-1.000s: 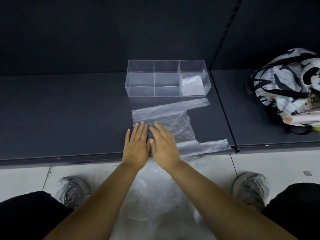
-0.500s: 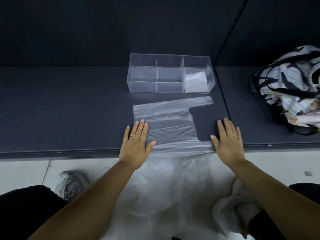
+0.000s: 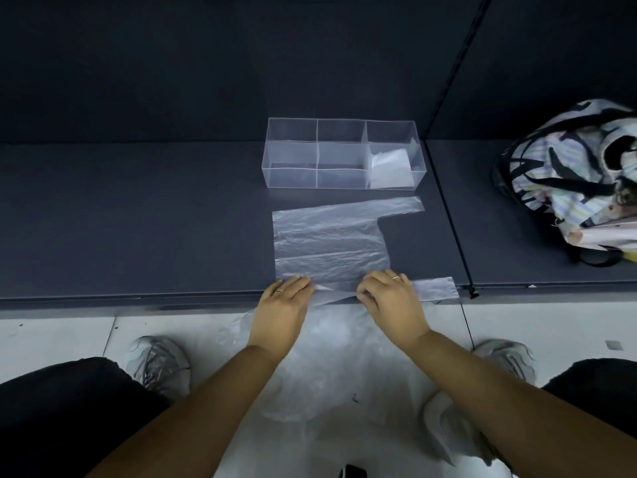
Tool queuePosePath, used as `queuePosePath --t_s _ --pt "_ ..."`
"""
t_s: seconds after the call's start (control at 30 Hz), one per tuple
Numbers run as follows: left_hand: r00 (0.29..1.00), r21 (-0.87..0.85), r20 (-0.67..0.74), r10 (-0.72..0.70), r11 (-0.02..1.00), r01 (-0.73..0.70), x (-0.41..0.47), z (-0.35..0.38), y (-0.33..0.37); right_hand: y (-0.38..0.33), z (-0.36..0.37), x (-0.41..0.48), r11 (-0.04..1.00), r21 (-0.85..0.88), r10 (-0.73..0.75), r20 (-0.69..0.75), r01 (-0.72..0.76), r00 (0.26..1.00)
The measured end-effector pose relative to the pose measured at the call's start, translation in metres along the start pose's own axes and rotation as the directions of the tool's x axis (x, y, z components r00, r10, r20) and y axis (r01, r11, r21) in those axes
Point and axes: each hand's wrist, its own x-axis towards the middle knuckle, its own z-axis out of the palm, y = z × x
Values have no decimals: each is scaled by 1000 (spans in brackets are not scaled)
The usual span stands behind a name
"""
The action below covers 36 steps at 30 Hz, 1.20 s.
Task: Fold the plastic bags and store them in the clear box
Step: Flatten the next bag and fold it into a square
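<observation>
Looked down on a dark shelf (image 3: 138, 219), cut off at both sides of the view. Made out a heap of clear plastic bags (image 3: 344, 374) on the pale floor below it, between the left shoe (image 3: 158, 363) and the right shoe (image 3: 503, 357); way too see-through and crumpled to count. Spotted a patterned tote bag (image 3: 579, 181) at the shelf's far right, chopped by the frame edge, and couldn't tell what was in it. Had one plastic bag (image 3: 327, 243) spread flat mid-shelf, handles pointing right, just in front of the clear box (image 3: 289, 174) but not touching it. Counted three compartments across that box and found a folded bag (image 3: 389, 167) in the right-hand one. Pinched the flat bag's near edge with the left hand (image 3: 281, 305) and the right hand (image 3: 393, 298), knuckles up and fingers curled, and held a thin strip of it raised off the shelf's front lip between them. Couldn't see the fingertips, tucked underneath. Noticed a ring (image 3: 396, 277) on the right hand.
</observation>
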Motion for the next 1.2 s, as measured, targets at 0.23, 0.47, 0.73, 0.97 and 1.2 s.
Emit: queuePosePath --t_s 0.23,0.47,0.73,0.97,1.2 --pt "788 -457 523 -326 673 581 33 -50 -38 56 -55 16 865 266 300 407 -426 863" --pt "604 -441 711 -360 441 782 58 -72 -82 97 -85 38 617 477 408 486 -626 773" --pt "582 -455 680 -445 366 812 89 -59 -97 83 -46 56 577 476 381 562 -664 734" --pt "552 -500 576 -603 274 822 118 -37 -115 109 -39 76 405 620 629 345 -672 697" --pt "598 -409 409 -689 448 795 134 -11 -123 122 -22 111 487 499 731 216 -717 647"
